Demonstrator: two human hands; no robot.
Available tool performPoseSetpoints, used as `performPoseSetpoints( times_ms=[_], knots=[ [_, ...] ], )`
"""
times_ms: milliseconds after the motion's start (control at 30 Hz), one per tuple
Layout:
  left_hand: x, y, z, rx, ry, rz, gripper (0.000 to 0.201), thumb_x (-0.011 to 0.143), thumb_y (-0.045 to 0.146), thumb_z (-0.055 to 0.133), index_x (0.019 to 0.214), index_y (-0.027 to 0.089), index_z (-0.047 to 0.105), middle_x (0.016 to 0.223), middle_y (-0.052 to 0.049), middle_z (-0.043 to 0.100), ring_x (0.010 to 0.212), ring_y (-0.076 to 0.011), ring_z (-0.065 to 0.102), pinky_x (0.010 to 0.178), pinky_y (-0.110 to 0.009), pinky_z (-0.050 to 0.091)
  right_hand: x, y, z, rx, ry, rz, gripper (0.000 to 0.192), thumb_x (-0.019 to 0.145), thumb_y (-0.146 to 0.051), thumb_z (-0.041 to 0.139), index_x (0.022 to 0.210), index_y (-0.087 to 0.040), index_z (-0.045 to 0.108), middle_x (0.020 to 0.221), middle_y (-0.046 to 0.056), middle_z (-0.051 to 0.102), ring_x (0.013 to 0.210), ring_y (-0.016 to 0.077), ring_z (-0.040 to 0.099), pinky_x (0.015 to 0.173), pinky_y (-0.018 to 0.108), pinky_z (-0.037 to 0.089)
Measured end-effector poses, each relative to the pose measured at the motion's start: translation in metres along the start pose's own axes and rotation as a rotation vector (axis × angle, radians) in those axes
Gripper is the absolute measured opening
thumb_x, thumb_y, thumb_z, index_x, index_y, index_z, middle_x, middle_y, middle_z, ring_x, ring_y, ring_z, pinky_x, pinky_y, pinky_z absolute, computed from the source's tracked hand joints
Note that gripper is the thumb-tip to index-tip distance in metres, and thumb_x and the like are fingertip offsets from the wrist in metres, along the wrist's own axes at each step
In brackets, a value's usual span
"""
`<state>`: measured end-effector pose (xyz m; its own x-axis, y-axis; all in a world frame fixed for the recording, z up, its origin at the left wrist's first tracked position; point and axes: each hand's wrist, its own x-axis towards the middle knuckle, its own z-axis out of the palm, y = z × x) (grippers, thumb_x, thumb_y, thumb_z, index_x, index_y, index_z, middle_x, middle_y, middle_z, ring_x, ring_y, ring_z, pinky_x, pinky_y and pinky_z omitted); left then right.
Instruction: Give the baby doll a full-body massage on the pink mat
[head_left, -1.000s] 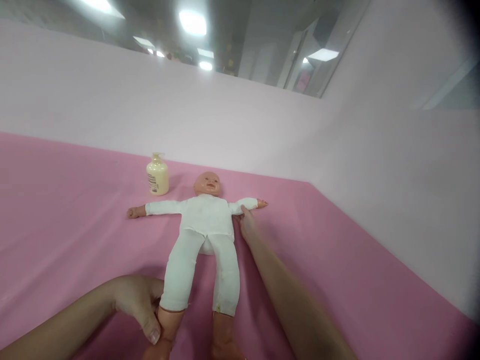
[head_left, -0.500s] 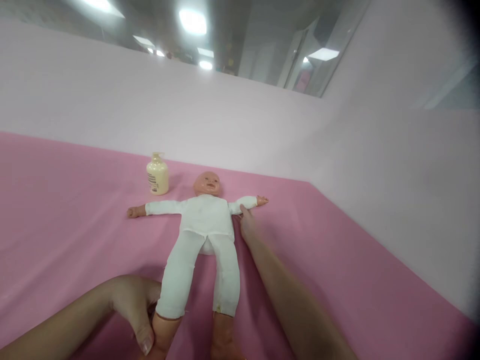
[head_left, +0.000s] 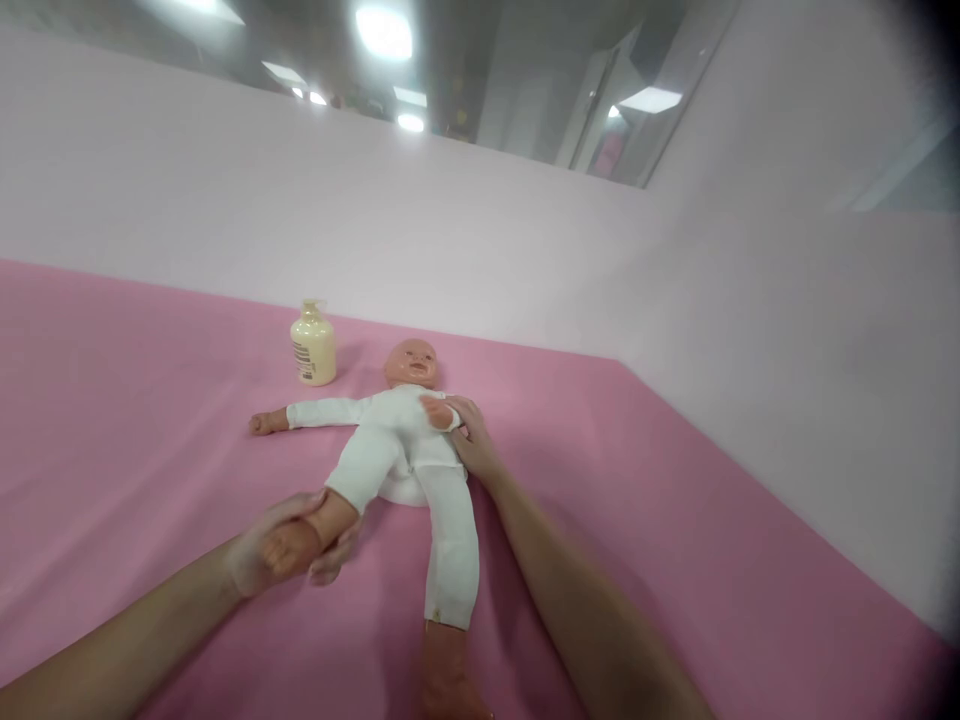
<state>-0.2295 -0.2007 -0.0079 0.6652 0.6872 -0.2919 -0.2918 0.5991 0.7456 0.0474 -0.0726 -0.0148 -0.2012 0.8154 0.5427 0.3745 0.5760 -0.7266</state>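
A baby doll [head_left: 397,430] with a white cloth body lies on its back on the pink surface, head toward the wall. My left hand [head_left: 330,545] is wrapped round the doll's foot and ankle on the left side, with that leg raised and bent at the hip. My right hand [head_left: 471,432] grips the doll's arm on the right side, which is folded across its chest. The doll's other arm stretches out to the left, and its other leg lies straight toward me.
A pale yellow pump bottle [head_left: 313,345] stands left of the doll's head. The pink padded surface [head_left: 150,400] meets a white wall [head_left: 487,250] at the back and right. Above it, a mirror or glass panel [head_left: 517,80] shows bright lights.
My left hand has lifted the doll's leg on the left side, bending it upward. My right hand has brought the doll's arm from stretched out to across its chest.
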Motion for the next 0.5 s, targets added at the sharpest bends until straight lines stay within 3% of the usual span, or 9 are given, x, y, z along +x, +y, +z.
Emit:
performPoseSetpoints(
  times_ms=[133, 300, 500],
  knots=[
    [0.0119, -0.0017, -0.0016, -0.088, 0.041, 0.081, 0.046, 0.080, 0.056, 0.053, 0.065, 0.012, 0.058, 0.046, 0.002, 0.039, 0.044, -0.0086, 0.031, 0.049, -0.025, 0.034, -0.0007, -0.0039, -0.0034, -0.138, -0.101, -0.098, 0.035, 0.087, -0.021, 0.049, 0.119, -0.028, 0.062, 0.126, 0.007, 0.057, 0.126, 0.0237, 0.046, 0.112, 0.044, 0.033],
    [0.0128, -0.0023, 0.0001, -0.089, 0.152, 0.031, 0.047, 0.081, 0.056, 0.052, 0.066, 0.012, 0.059, 0.048, 0.003, 0.034, 0.045, -0.0087, 0.028, 0.048, -0.025, 0.034, -0.0002, -0.0043, -0.0050, -0.165, -0.131, -0.097, 0.034, 0.088, -0.022, 0.049, 0.119, -0.028, 0.064, 0.129, 0.008, 0.055, 0.127, 0.0242, 0.044, 0.112, 0.045, 0.032],
    [0.0092, -0.0010, 0.0026, -0.030, 0.154, 0.016, 0.045, 0.079, 0.057, 0.055, 0.070, 0.013, 0.061, 0.050, 0.003, 0.035, 0.047, -0.0096, 0.030, 0.050, -0.026, 0.036, 0.0002, -0.0024, -0.0047, -0.161, -0.132, -0.102, 0.034, 0.088, -0.022, 0.050, 0.118, -0.028, 0.065, 0.129, 0.008, 0.056, 0.127, 0.0243, 0.045, 0.112, 0.046, 0.032]
  ],
)
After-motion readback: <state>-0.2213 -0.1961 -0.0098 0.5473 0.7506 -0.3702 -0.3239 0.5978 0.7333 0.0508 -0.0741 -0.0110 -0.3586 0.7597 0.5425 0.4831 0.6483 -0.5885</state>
